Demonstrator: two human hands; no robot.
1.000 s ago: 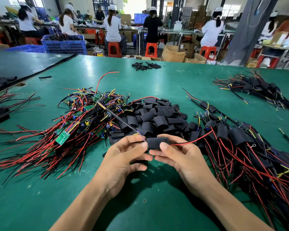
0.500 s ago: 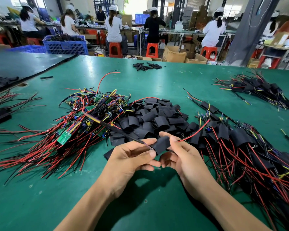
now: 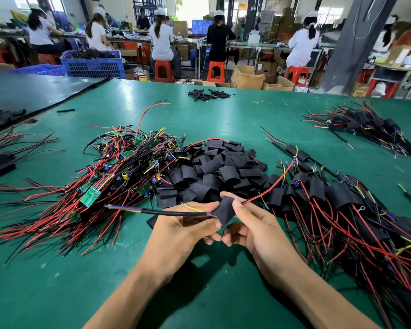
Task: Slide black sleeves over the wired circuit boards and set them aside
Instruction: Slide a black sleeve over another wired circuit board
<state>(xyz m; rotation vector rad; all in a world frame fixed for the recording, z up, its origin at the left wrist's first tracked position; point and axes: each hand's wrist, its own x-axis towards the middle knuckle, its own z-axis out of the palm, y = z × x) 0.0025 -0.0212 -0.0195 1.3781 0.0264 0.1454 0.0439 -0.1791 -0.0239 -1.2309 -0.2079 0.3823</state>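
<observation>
A black sleeve (image 3: 224, 210) is held low over the green table (image 3: 223, 119) between both my hands. My right hand (image 3: 254, 230) pinches its right side, where a red wire comes out toward the right. My left hand (image 3: 188, 226) pinches its left end, from which a black cable with yellow and purple wires sticks out to the left. The board inside is hidden. A pile of bare wired circuit boards (image 3: 119, 176) lies to the left, loose black sleeves (image 3: 218, 169) in the middle, and sleeved boards (image 3: 337, 205) to the right.
A second heap of sleeved boards (image 3: 363, 127) lies at the far right, small black tubes (image 3: 208, 94) at the table's far edge, and red wires (image 3: 12, 148) at the left edge. Blue crates (image 3: 93, 62), stools and seated workers fill the background.
The sleeve has tilted from flat to slanted between my fingers. The black cable on its left has swung down toward the table, now lying nearly level. Both hands stayed in place.
</observation>
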